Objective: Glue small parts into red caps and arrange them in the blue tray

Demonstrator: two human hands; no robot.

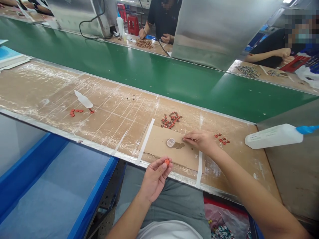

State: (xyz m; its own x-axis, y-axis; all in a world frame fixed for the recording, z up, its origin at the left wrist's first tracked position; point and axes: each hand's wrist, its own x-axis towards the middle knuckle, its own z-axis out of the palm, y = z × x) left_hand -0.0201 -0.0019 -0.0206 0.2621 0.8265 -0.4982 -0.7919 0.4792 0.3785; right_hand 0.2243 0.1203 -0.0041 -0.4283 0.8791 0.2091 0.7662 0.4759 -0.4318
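Observation:
In my left hand I pinch a small round red-orange piece between thumb and fingertips, just over the front edge of the bench. My right hand is closed in a pinch above a cardboard sheet; whatever sits at its fingertips is too small to name. Left of those fingertips, a small clear round dish rests on the cardboard beside a brown wet-looking stain. Behind the sheet lies a pile of small red and dark pieces. Several similar pieces lie right of my right wrist.
A white bottle with a blue nozzle is by the metal wall at right. Further left lie a white tapered object and several red discs. A green belt runs behind the bench; co-workers sit beyond. A blue-edged bin stands lower left.

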